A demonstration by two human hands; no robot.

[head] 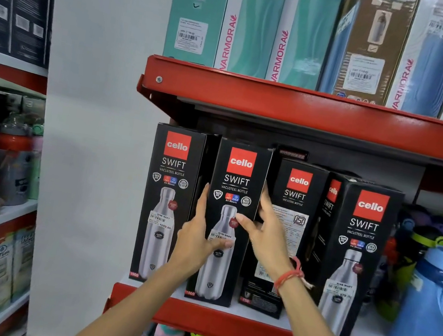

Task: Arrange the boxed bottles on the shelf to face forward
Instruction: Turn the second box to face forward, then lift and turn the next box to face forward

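left hand (195,240): reaches up, palm on left edge of second boxed bottle (230,222), thumb across front | right hand (264,234): fingers behind right edge, thumb on front | both clasp box | box upright on shelf (217,319), 12 o'clock, facing forward

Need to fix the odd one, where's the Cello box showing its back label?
In the head view, the back-facing box stands third from left on the middle shelf, just behind the right hand.

Black Cello Swift box (230,222) between both hands has a red logo square and silver bottle print; red thread bracelet (291,275) on the right wrist, red shelf edge (216,322) below.
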